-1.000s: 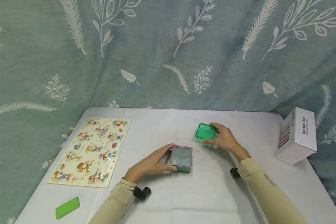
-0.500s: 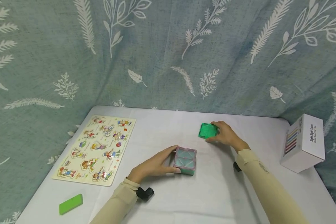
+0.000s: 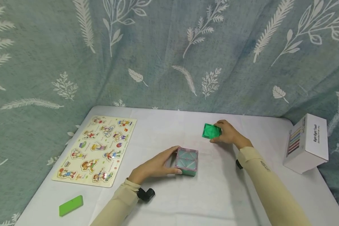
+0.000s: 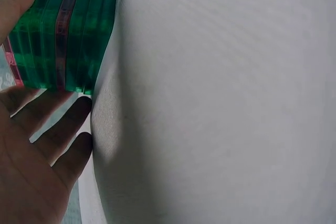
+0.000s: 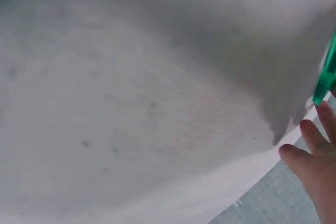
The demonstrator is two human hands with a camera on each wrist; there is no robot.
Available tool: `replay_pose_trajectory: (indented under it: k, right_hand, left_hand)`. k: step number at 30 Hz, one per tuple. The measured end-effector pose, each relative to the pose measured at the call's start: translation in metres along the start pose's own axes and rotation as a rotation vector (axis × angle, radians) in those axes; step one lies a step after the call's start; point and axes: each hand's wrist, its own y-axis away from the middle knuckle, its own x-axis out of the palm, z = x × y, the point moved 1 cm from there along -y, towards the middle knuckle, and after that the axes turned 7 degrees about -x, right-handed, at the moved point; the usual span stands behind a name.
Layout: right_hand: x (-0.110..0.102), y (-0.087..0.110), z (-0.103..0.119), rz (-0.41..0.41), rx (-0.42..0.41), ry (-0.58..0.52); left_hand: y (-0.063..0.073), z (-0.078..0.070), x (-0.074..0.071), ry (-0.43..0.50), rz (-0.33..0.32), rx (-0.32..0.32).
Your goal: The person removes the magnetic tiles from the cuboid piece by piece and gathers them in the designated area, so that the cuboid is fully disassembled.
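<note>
A square stack of translucent magnetic tiles point(image 3: 187, 159) rests near the middle of the table, its top tile edged in pink. My left hand point(image 3: 157, 164) grips the stack from the left, thumb on the near side and fingers at the far side. The left wrist view shows the stack's side as green layers point(image 4: 86, 30) with a dark pink layer among them. Farther back and to the right, my right hand point(image 3: 228, 134) pinches a single green square tile point(image 3: 211, 131) by its right side. Only a green edge point(image 5: 326, 74) of that tile shows in the right wrist view.
A wooden picture puzzle board point(image 3: 94, 150) lies on the left of the white-covered table point(image 3: 164, 125). Nearer the front left lies a light green block point(image 3: 71, 205). A white box point(image 3: 306, 143) stands at the right edge. Patterned cloth point(image 3: 158, 56) hangs behind.
My right hand has moved the green tile slightly back and right, and the tile looks flatter. The left hand stays on the stack. The head view has shifted a little.
</note>
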Motion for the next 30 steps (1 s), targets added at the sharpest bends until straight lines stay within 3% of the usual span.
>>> replay_pose_trajectory:
  k: [7, 18, 26, 30]
  right_hand:
    - [-0.005, 0.002, 0.003, 0.076, 0.034, 0.015]
    - [-0.006, 0.014, 0.001, 0.018, 0.018, -0.017]
    - [-0.001, 0.029, 0.029, -0.001, -0.022, -0.132]
    - [0.011, 0.037, 0.048, -0.028, -0.097, -0.185]
  left_hand:
    - [0.0, -0.003, -0.001, 0.01, 0.011, 0.005]
    - [-0.003, -0.005, 0.0, 0.021, -0.003, 0.016]
    - [-0.002, -0.001, -0.001, 0.022, -0.058, -0.006]
    - [-0.003, 0.0, 0.0, 0.028, -0.064, -0.014]
